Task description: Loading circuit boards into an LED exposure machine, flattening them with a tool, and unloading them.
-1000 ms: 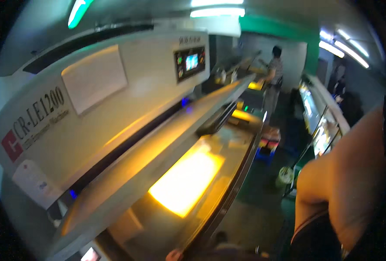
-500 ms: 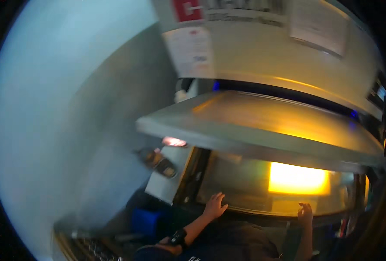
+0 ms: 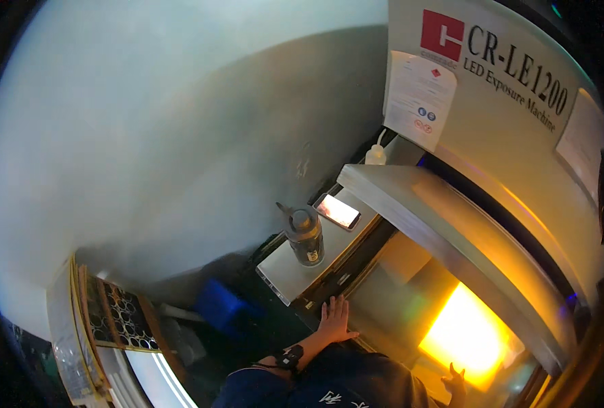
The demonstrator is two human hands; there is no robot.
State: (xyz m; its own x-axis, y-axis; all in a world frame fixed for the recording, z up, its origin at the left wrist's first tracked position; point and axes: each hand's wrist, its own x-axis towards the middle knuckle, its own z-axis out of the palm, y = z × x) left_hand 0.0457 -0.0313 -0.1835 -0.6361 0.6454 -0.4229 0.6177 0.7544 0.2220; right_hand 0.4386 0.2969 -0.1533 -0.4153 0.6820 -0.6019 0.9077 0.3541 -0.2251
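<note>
Swinging further left since half a second ago, the view now takes in more of the pale grey wall at 10 o'clock, and both hands have stayed on the front edge of the exposure bed. Left hand [image 3: 334,318], at 6 o'clock, lies flat with its fingers spread, palm down on the dark frame of the flat glass exposure bed [image 3: 390,299]; it grips nothing. A black wrist strap [image 3: 289,356] sits on that forearm above a dark blue sleeve. Right hand [image 3: 455,378], at 5 o'clock, shows only as dark raised fingers against the glow, resting at the bed's near edge; how far it is open I cannot tell.

That bed looks smooth and glossy, dull olive on its left part and lit a strong amber-yellow at 4 o'clock. Over it, a long brushed-metal lid [image 3: 451,238] juts out, slanted, with a matte sheen. Behind rises the cream-painted metal machine housing [image 3: 519,136], bearing a white paper notice [image 3: 421,98].

At 7 o'clock from the lid, a small grey metal counter [image 3: 285,275] carries a dark cylindrical drinks bottle [image 3: 306,238] standing upright and, just beside it, a lit rectangular phone [image 3: 338,211] lying flat. A white plastic squeeze bottle [image 3: 376,154] stands further back.
</note>
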